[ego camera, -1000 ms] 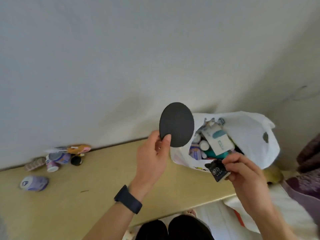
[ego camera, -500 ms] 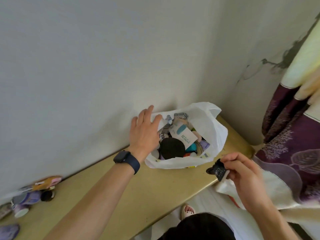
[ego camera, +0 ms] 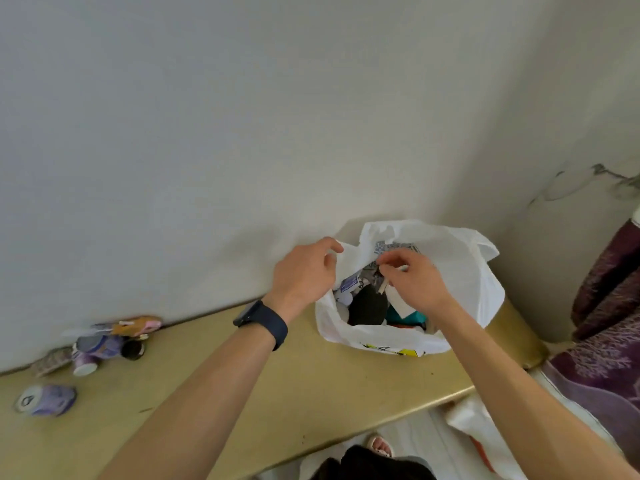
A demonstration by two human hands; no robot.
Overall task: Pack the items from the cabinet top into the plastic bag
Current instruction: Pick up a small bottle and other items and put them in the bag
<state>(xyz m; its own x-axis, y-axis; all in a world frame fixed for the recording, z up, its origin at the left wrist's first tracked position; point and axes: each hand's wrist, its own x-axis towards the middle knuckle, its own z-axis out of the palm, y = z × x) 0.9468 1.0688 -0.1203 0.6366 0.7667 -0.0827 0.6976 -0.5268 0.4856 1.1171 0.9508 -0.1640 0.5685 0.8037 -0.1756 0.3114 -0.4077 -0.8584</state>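
Observation:
A white plastic bag (ego camera: 460, 271) stands open at the right end of the yellow cabinet top (ego camera: 311, 386), against the wall. Inside lie a black disc (ego camera: 367, 306), a teal item and several small packets. My left hand (ego camera: 304, 271) grips the bag's left rim. Over the bag's mouth, my right hand (ego camera: 412, 282) has its fingers pinched together on a small black item that they mostly hide. On the far left of the cabinet top lie purple cups (ego camera: 97, 344), an orange packet (ego camera: 136, 325) and a purple can (ego camera: 46, 400).
The wall runs right behind the bag and the loose items. A purple patterned curtain (ego camera: 609, 299) hangs at the right. Beyond the cabinet's front edge, another white bag (ego camera: 478, 427) lies on the floor beside my foot (ego camera: 381, 446).
The black disc left my left hand and now lies in the bag. My left hand took hold of the bag's rim. My right hand brought the small black item up over the bag's mouth.

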